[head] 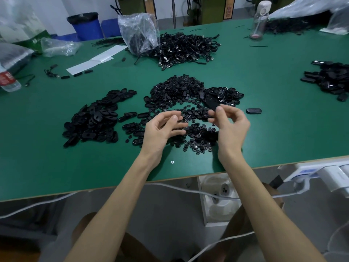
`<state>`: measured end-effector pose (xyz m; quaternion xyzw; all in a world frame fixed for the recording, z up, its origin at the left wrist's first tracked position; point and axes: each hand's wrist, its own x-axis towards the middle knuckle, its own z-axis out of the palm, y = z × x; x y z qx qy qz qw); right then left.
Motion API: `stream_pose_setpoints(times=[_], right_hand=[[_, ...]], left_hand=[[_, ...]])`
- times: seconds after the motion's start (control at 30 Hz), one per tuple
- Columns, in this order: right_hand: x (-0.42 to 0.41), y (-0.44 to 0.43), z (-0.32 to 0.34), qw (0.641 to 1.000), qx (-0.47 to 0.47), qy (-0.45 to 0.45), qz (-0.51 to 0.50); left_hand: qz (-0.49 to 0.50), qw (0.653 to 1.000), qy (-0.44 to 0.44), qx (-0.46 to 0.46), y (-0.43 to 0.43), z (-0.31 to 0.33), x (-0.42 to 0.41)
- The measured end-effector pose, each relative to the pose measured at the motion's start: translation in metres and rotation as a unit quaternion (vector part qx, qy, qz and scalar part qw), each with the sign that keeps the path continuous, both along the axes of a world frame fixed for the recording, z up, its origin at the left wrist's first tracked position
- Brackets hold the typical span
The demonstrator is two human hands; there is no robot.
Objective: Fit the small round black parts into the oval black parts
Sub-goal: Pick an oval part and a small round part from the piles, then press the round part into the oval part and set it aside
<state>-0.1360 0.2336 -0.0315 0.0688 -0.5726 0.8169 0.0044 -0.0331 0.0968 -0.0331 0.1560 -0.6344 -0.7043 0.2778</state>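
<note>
A heap of small round black parts lies mid-table and spreads toward me. A pile of oval black parts sits to its left, with a smaller oval pile to its right. My right hand is raised over the round parts and pinches a black oval part between thumb and fingers. My left hand hovers beside it, palm turned up, fingers loosely curled, holding nothing that I can see. One single oval part lies alone to the right.
The green table carries a tangle of black cables, a plastic bag, a bottle, another black pile at the right and a bottle at the left. White cords hang below the front edge.
</note>
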Motion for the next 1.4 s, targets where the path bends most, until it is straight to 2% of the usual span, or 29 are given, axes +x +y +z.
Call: stream_pose_setpoints(times=[0.17, 0.27, 0.4, 0.53, 0.63, 0.73, 0.77, 0.83, 0.97, 1.17, 1.3, 1.4], right_hand=[[-0.002, 0.001, 0.001, 0.998, -0.034, -0.043, -0.044], [-0.003, 0.000, 0.002, 0.996, -0.003, -0.055, -0.068], [0.001, 0.000, 0.002, 0.998, 0.036, -0.039, -0.017], [0.002, -0.001, 0.001, 0.995, 0.098, -0.007, -0.008], [0.002, 0.000, -0.001, 0.994, 0.110, 0.004, -0.004], [0.003, -0.001, -0.002, 0.992, 0.125, 0.015, 0.005], [0.003, -0.002, -0.002, 0.991, 0.133, 0.019, 0.010], [0.003, -0.003, -0.002, 0.989, 0.141, 0.021, 0.024], [0.003, -0.003, -0.003, 0.988, 0.148, 0.024, 0.037], [0.004, -0.002, -0.002, 0.987, 0.153, 0.031, 0.039], [0.006, -0.002, 0.001, 0.982, 0.180, 0.047, 0.039], [0.008, -0.002, 0.002, 0.961, 0.252, 0.104, 0.053]], left_hand=[[0.000, 1.000, -0.012, -0.021, 0.000, 0.000, 0.000], [0.033, 0.999, -0.006, -0.034, 0.000, 0.000, -0.001], [0.065, 0.993, -0.010, -0.101, 0.002, 0.004, -0.001], [0.124, 0.972, -0.073, -0.183, -0.015, 0.011, 0.010], [0.214, 0.914, -0.173, -0.299, -0.043, 0.016, 0.030], [0.293, 0.805, -0.315, -0.408, -0.078, 0.014, 0.052], [0.299, 0.771, -0.366, -0.427, -0.088, 0.014, 0.058], [0.280, 0.738, -0.439, -0.429, -0.101, 0.013, 0.065], [0.265, 0.717, -0.455, -0.457, -0.106, 0.008, 0.067], [0.296, 0.708, -0.437, -0.469, -0.105, 0.006, 0.062], [0.262, 0.734, -0.376, -0.501, -0.108, 0.016, 0.045], [0.197, 0.745, -0.372, -0.517, -0.113, 0.023, 0.025]])
